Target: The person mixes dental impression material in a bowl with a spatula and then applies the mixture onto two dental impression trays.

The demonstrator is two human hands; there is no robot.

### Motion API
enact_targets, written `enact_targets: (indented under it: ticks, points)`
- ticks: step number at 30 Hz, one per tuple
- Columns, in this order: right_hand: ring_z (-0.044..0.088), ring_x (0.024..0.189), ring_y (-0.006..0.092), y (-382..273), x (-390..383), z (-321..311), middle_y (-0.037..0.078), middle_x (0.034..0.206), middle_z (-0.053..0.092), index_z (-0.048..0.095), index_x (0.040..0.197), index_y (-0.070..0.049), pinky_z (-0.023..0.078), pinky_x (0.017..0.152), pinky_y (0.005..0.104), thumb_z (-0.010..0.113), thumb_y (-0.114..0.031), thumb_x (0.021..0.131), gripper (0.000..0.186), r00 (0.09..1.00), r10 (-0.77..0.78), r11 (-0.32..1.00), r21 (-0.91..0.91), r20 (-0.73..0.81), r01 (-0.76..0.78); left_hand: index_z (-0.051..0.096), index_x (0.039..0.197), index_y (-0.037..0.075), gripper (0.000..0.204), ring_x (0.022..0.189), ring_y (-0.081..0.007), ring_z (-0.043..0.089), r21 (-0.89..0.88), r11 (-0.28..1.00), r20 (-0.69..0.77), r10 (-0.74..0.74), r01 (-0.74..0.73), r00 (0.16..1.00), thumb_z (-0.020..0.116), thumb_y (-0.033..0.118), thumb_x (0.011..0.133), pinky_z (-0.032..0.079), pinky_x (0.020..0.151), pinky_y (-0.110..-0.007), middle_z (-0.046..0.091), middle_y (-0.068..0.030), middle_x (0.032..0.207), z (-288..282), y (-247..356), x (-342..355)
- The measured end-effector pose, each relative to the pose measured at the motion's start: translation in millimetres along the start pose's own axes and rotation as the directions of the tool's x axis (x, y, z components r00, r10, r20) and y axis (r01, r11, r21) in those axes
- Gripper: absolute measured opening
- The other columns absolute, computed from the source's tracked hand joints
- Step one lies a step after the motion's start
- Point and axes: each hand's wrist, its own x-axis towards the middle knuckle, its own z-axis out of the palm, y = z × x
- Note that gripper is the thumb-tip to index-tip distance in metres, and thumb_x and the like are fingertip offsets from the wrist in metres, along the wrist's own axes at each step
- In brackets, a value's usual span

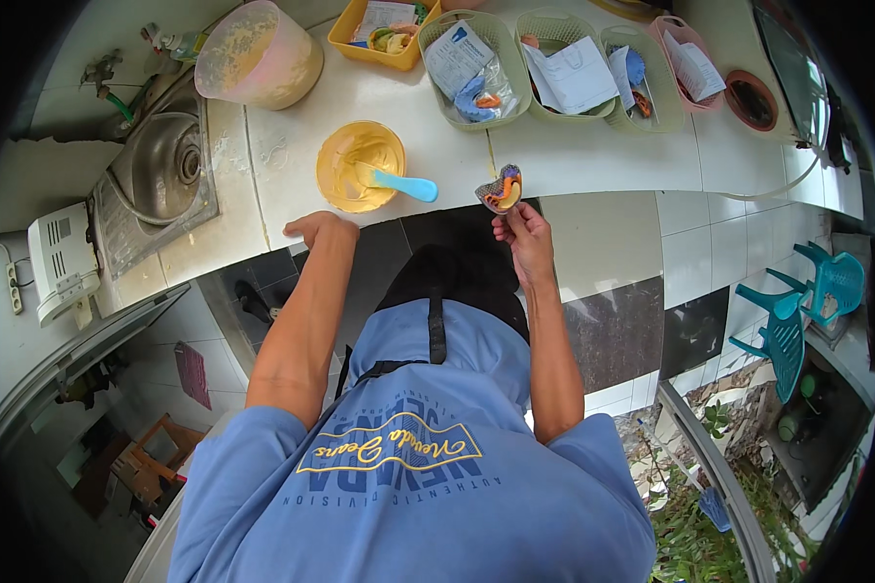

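Note:
In my right hand [528, 239] is a perforated dental impression tray [501, 191] with orange and purple material in it, its handle pinched between thumb and fingers. It is held up at the counter's front edge. My left hand [323, 229] leans on that edge with nothing visible in it, its visible fingers pointing left and partly hidden. Just beyond it stands a yellow mixing bowl [335, 197], smeared inside with a creamy yellow paste. A light blue spatula [408, 186] rests in the bowl, its handle sticking out over the rim toward the right.
Behind the bowl is a translucent pink bucket [292, 81] with residue; a steel sink [170, 160] lies left. A yellow basket [374, 51], several green baskets [473, 83] with papers and trays, and a pink basket [688, 58] line the back. Teal chairs [783, 335] stand right.

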Motion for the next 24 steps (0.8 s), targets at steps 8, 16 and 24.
enact_targets:
  ticks: [8, 16, 24]
  points:
    - [0.060, 0.066, 0.0091, -2.8, 0.0, -0.8, 0.007, 0.078, 0.065, 0.061, 0.095, 0.000, 0.050, 0.064, 0.0219, 0.056, -0.021, 0.096, 0.022, 1.000, 0.011, 1.000, -0.025, -0.026, -0.012, 0.065, 0.110, 0.003, 0.081, 0.099, -0.0253, 0.061, 0.007, 1.000, -0.004, 0.013, -0.013, 1.000, 0.039, 0.073, 0.078, 0.050, 0.081, -0.040, 0.065, -0.0053, 0.112, 2.6, -1.5, -0.3]
    - [0.060, 0.067, 0.0093, -4.3, 1.1, 0.5, 0.007, 0.079, 0.065, 0.061, 0.095, 0.000, 0.049, 0.063, 0.0216, 0.057, -0.021, 0.095, 0.022, 1.000, -0.001, 1.000, -0.005, -0.002, 0.001, 0.065, 0.109, 0.001, 0.081, 0.100, -0.0256, 0.061, 0.016, 1.000, 0.003, 0.016, -0.016, 1.000, 0.040, 0.072, 0.078, 0.050, 0.082, -0.040, 0.065, -0.0062, 0.114, 1.7, -2.3, 1.0]
    - [0.060, 0.066, 0.0095, -2.4, -0.2, -0.6, 0.007, 0.077, 0.065, 0.061, 0.094, 0.000, 0.049, 0.063, 0.0219, 0.056, -0.021, 0.096, 0.021, 1.000, -0.015, 1.000, -0.022, -0.007, 0.014, 0.065, 0.110, 0.001, 0.082, 0.100, -0.0257, 0.061, 0.019, 1.000, 0.014, 0.021, -0.022, 1.000, 0.040, 0.072, 0.078, 0.050, 0.083, -0.040, 0.064, -0.0065, 0.114, -0.2, -0.6, 0.1]
